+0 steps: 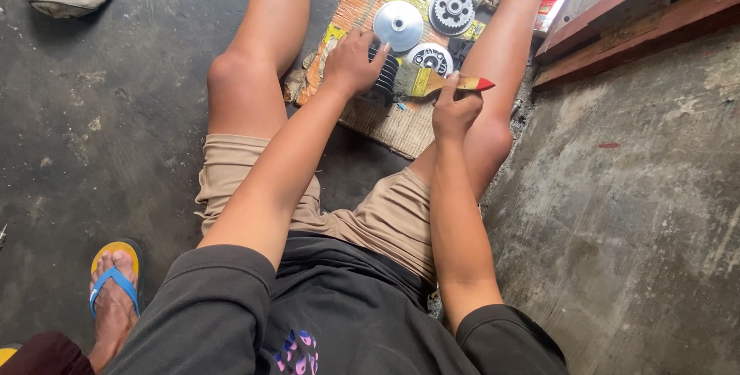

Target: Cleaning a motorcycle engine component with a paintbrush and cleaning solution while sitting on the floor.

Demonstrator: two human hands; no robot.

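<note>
Two bare legs stretch over a dark, stained concrete floor (116, 113), with a flattened sheet of cardboard (401, 124) lying between them as the only work surface. Beside the cardboard, past the person's right leg, a rough concrete step (632, 190) rises under reddish wooden framing (617, 20).

On the cardboard's far end sit a smooth silver disc (398, 24), a toothed round metal part (451, 11) and a smaller round part (431, 57). No container is in view.

The left hand (353, 60) is spread, fingers curled down onto a black ribbed part (385, 78) at the cardboard's middle, gripping it; most of that part is hidden beneath the hand. The right hand (455, 105) is clenched around a wooden-handled brush (455, 82) with a red tip, just beside the ribbed part; its bristles are hard to make out.

Well away from the cardboard, another person's foot in a blue-and-yellow sandal (116, 279) is cut off by the frame edge.
</note>
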